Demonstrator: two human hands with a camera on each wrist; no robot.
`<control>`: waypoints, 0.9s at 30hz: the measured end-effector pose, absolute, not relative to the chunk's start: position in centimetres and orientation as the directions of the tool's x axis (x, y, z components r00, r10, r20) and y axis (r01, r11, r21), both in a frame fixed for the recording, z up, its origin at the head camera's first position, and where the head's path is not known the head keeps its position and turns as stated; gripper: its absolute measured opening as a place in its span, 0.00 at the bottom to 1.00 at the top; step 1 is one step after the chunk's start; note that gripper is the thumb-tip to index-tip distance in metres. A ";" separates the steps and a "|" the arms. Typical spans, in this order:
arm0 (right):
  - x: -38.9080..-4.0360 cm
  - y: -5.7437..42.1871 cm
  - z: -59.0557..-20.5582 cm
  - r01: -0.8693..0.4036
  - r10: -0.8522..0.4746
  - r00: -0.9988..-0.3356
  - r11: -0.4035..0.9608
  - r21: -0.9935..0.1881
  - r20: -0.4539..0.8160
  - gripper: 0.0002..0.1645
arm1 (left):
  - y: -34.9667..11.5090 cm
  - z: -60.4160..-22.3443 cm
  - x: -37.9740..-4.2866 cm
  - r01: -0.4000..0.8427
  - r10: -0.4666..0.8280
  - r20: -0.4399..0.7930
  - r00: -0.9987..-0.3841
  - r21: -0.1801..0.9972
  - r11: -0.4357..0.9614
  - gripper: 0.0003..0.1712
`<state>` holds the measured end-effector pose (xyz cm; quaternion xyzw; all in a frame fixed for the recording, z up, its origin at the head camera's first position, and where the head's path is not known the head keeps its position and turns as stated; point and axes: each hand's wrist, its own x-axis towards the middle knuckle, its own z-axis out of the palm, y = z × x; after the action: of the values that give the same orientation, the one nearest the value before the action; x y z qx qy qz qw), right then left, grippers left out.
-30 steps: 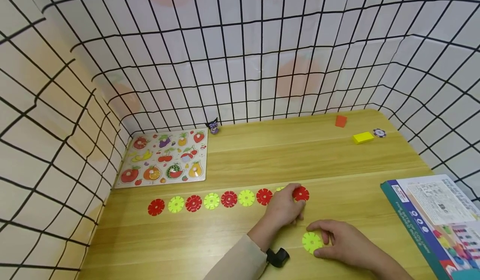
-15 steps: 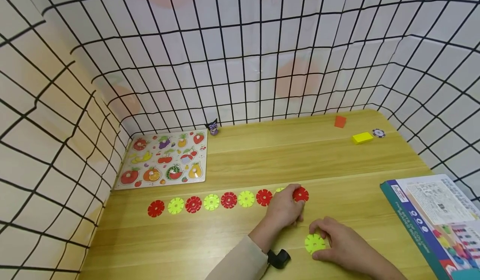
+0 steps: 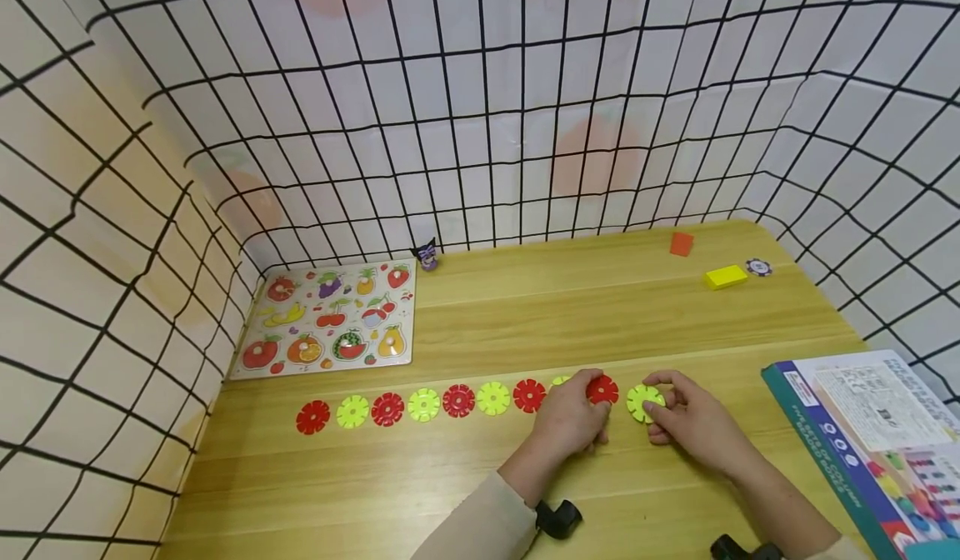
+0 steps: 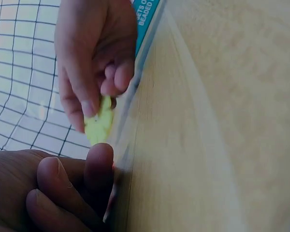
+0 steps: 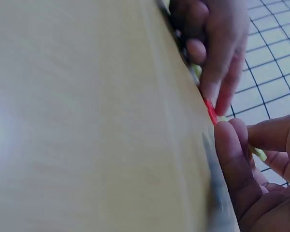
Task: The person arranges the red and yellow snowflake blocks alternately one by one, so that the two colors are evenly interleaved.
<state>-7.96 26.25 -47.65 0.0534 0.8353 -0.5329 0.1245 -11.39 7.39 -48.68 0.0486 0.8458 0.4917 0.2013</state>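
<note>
A row of notched plastic interlocking discs, alternating red and yellow-green, lies across the table; its leftmost piece is a red disc [image 3: 312, 417]. My left hand [image 3: 568, 417] holds the red interlocking disc [image 3: 606, 390] at the row's right end between finger and thumb, covering most of the yellow-green disc [image 3: 558, 382] beside it. Just to the right, my right hand [image 3: 697, 422] pinches a yellow-green interlocking disc [image 3: 642, 402], with a gap between it and the red one. In the left wrist view, this yellow-green disc [image 4: 99, 126] is tilted between the fingers of the right hand [image 4: 94, 53].
A fruit puzzle board [image 3: 330, 318] lies at the back left, beside a small purple figurine [image 3: 427, 255]. At the back right are a yellow block [image 3: 725, 277], an orange square [image 3: 681, 244] and a round chip [image 3: 759, 267]. A boxed set [image 3: 840, 443] lies front right. Black mesh [image 3: 487, 110] surrounds the table.
My right hand has carried the yellow-green disc away from the front, up and rightward to the row's right end. The left hand has stayed at the red disc.
</note>
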 end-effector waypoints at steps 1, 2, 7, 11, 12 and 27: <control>-8.4 26.4 -47.7 0.210 -0.037 -0.967 0.452 -0.867 -0.254 0.23 | 7.4 -48.7 -11.4 -0.115 0.280 -0.293 -0.914 0.850 0.514 0.25; -8.9 26.6 -47.7 0.197 -0.030 -0.970 0.488 -0.850 -0.242 0.22 | 7.4 -48.7 -11.4 -0.113 0.281 -0.292 -0.914 0.850 0.515 0.25; -10.7 27.1 -47.9 0.159 -0.042 -0.970 0.631 -0.759 -0.238 0.20 | 7.4 -48.6 -11.4 -0.099 0.289 -0.290 -0.912 0.841 0.531 0.25; -11.1 27.4 -48.2 0.182 -0.044 -0.960 0.653 -0.735 -0.276 0.21 | 7.4 -48.5 -11.3 -0.092 0.295 -0.293 -0.909 0.834 0.544 0.26; -11.1 27.5 -48.3 0.186 -0.041 -0.959 0.656 -0.732 -0.281 0.22 | 7.4 -48.5 -11.3 -0.091 0.297 -0.293 -0.909 0.834 0.544 0.26; -11.6 27.3 -48.3 0.217 -0.050 -0.950 0.600 -0.770 -0.307 0.23 | 7.1 -48.2 -11.4 -0.085 0.291 -0.286 -0.913 0.831 0.549 0.25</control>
<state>-11.60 27.28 -48.34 0.0475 0.8816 -0.4449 0.1502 -11.39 7.14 -48.23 0.0601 0.8572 0.4709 0.1996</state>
